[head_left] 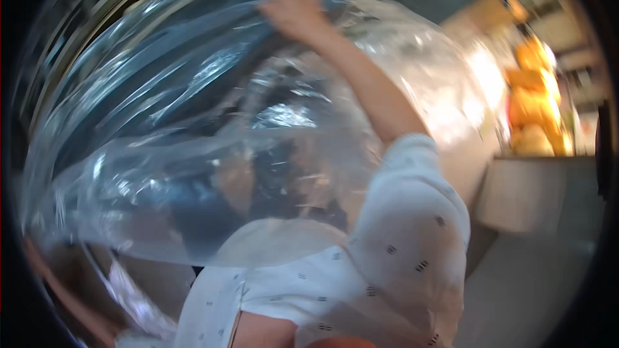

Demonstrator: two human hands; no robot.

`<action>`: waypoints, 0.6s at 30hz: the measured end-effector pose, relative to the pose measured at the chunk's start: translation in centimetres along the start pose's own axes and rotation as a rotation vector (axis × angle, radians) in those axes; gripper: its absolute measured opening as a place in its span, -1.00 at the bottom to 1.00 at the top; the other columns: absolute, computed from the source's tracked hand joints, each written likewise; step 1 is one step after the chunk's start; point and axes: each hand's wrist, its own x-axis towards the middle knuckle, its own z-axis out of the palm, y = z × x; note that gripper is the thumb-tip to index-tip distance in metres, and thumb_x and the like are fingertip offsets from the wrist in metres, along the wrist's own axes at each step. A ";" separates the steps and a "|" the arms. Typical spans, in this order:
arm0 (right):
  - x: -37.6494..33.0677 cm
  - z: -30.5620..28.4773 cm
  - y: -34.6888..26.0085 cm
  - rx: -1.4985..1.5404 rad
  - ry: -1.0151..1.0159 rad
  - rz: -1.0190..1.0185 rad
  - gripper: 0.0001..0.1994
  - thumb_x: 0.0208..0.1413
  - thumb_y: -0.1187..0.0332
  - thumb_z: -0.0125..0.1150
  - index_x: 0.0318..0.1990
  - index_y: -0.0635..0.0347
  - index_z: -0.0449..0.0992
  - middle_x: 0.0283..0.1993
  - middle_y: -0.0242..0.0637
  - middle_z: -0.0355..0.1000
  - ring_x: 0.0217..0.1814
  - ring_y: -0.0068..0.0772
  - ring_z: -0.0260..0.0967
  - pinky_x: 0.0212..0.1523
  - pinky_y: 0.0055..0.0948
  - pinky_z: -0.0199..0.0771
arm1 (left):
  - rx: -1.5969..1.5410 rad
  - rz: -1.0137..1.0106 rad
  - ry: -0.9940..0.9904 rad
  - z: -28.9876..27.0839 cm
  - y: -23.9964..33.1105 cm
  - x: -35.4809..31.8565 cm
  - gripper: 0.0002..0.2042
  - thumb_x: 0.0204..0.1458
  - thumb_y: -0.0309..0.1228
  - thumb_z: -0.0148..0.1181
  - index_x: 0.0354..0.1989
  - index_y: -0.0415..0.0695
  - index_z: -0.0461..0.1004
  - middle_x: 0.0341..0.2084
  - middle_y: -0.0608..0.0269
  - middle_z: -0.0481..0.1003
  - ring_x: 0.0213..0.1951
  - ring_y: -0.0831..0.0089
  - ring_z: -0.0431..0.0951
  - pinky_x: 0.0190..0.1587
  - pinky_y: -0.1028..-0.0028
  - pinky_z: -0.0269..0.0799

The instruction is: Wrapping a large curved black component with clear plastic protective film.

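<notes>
A large clear plastic bag billows across most of the view, crinkled and shiny, with dark shapes showing through it. My right hand is raised to the top of the picture and grips the upper edge of the plastic; the picture is blurred there. My right arm runs down from it to a white short sleeve with small dark marks. My left hand does not show; the plastic covers the whole left side.
At the right, several orange rounded things are stacked by a pale counter. A light grey floor or surface lies below it.
</notes>
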 end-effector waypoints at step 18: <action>3.9 -3.1 14.0 0.028 -0.209 0.061 -0.85 0.06 0.35 0.05 -0.32 0.26 0.36 -0.40 -0.05 0.39 -0.33 0.02 0.34 -0.31 -0.22 0.30 | 0.032 -0.293 -0.366 6.2 11.3 -9.2 -0.32 -0.12 0.10 0.12 0.08 -0.14 0.28 -0.14 0.01 0.41 -0.12 0.21 0.43 -0.09 0.23 0.31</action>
